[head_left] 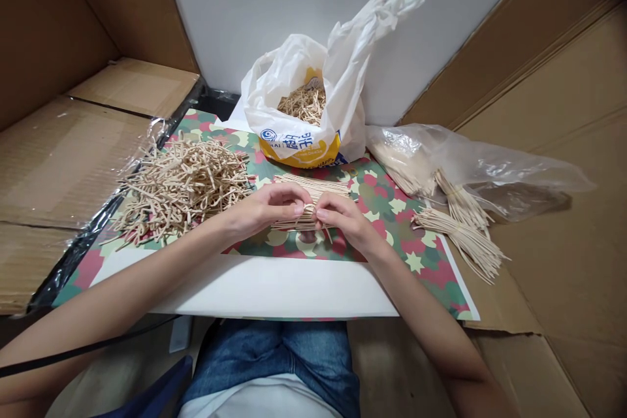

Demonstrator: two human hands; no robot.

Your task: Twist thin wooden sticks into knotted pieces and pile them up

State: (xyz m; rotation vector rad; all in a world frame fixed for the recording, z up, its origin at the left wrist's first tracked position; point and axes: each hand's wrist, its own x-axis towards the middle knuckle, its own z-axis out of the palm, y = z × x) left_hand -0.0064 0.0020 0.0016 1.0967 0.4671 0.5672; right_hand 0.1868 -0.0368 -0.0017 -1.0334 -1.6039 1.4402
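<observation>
Left hand (267, 210) and right hand (349, 219) nearly meet, fingertips of both pinching a thin, pale, looped strand (309, 208). Row of straight cream strands (321, 185) beneath, on red-and-green camouflage-patterned sheet (392, 212). From hands: heap of curled pale pieces (189, 186), 9 o'clock; open white plastic bag with yellow-and-blue print (343, 104), 12, short tan pieces (306, 104) inside; tied bundle of cream strands (460, 238), 3.

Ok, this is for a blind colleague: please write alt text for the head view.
A person's left hand and right hand pinch a looped pale strand over a row of straight strands on a patterned sheet. At left lies a heap of bent pieces; behind, an open white bag holds more pieces; at right, strand bundles lie by a clear bag.
</observation>
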